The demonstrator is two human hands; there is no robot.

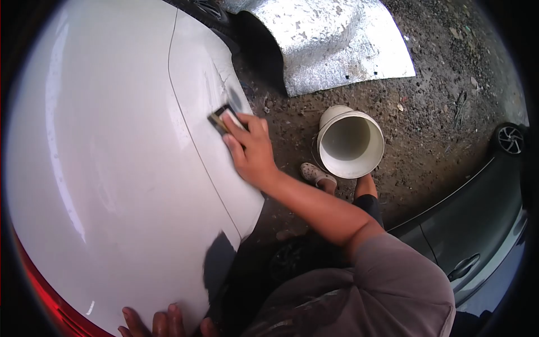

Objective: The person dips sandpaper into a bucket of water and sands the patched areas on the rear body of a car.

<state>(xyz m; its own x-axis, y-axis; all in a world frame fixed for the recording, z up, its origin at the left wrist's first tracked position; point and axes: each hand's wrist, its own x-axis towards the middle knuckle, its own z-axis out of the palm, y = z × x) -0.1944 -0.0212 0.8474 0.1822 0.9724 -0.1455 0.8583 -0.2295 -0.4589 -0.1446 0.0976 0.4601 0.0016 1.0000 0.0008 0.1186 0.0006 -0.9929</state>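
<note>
My right hand [254, 147] is closed on a small dark-edged sanding block [220, 119] with a pale top. It presses the block against the white car panel [129, 129], near the panel's right edge and right of the curved seam. Beside the block, the surface shows a greyish wet or scuffed patch [233, 92]. At the bottom edge of the view, my left hand [160, 324] rests on the same white panel with its fingers spread. Only its fingertips show, and the rest of it is cut off.
A white bucket [375, 143] with cloudy liquid stands on the gravelly ground. Below it are a foot in a pale clog [314, 173] and a leg. A silver foil sheet [348, 50] lies at the top. A dark car [449, 224] stands at right, and a red light [48, 295] edges the lower left.
</note>
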